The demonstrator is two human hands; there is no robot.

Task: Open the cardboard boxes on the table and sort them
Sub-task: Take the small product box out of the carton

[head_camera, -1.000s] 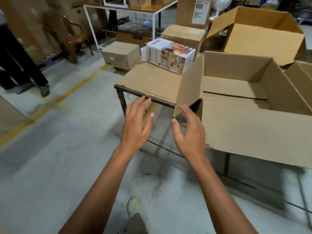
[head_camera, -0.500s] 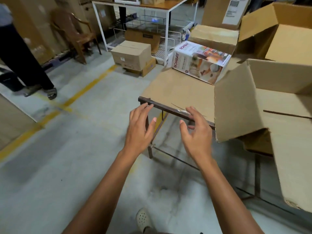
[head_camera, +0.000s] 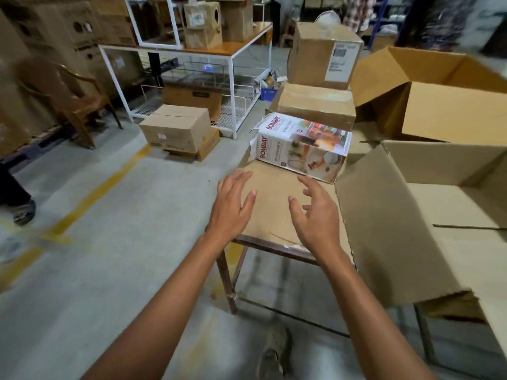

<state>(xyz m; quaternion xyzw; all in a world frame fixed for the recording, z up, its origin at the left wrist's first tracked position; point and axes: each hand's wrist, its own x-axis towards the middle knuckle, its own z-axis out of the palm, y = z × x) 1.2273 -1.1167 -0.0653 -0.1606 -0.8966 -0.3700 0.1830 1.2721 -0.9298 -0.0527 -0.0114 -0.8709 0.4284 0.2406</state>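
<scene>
A white printed "Bombay" product box [head_camera: 300, 145] lies on its side on the cardboard-covered table [head_camera: 274, 212]. My left hand [head_camera: 230, 209] and right hand [head_camera: 315, 215] hover above the table's near corner, a short way in front of that box, fingers spread and holding nothing. A large open cardboard box [head_camera: 428, 215] stands just right of my right hand, its near flap hanging over the table edge. Behind it sits another open cardboard box [head_camera: 439, 105]. A closed flat carton [head_camera: 315, 105] lies behind the printed box, with a taller labelled carton [head_camera: 323, 56] on it.
The table's rusty metal frame [head_camera: 263, 246] and leg [head_camera: 226, 281] are below my hands. On the floor at left lie stacked cartons [head_camera: 178, 130], a white wire rack table [head_camera: 192, 75] and a wooden chair [head_camera: 71, 97]. A person's foot [head_camera: 23, 211] is at far left.
Both hands have moved forward from the table's front rail to over the tabletop, nearer the printed box. The view has shifted closer and left; the large open box is farther right.
</scene>
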